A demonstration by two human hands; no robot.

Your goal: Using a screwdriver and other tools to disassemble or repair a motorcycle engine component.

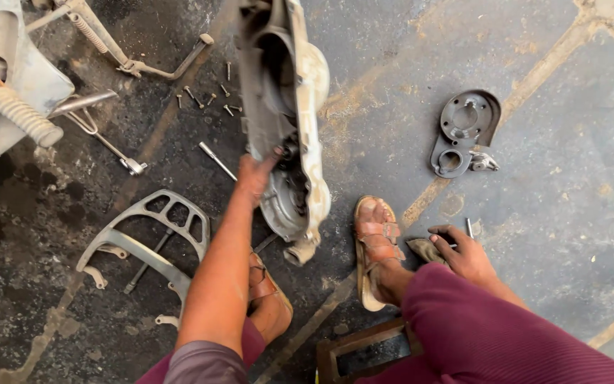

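The left hand (256, 176) is closed on the lower edge of a big grey engine cover (286, 121), holding it tilted up on end above the oily floor (577, 185), open side turned toward the camera's left. The right hand (463, 250) rests low beside the right sandal (374, 245), fingers curled onto a dirty rag (424, 249) lying on the ground, with a thin metal tool (469, 227) just beyond it.

Outward from the cover, a loose scatter of bolts (211, 96) lies on the dark patch of floor, a long rod (217, 161) near them. Left of the forearm sits a grey metal grab rail (152, 238), and further left a scooter's footrest and stand (15, 110). Well off to the right lies a small black cover plate (465, 131).

The grip looks like the weak point: one hand, probably greasy, carries the whole cover (it seems heavy), so it could slip and drop onto the feet below. The loose bolts could easily be kicked away.
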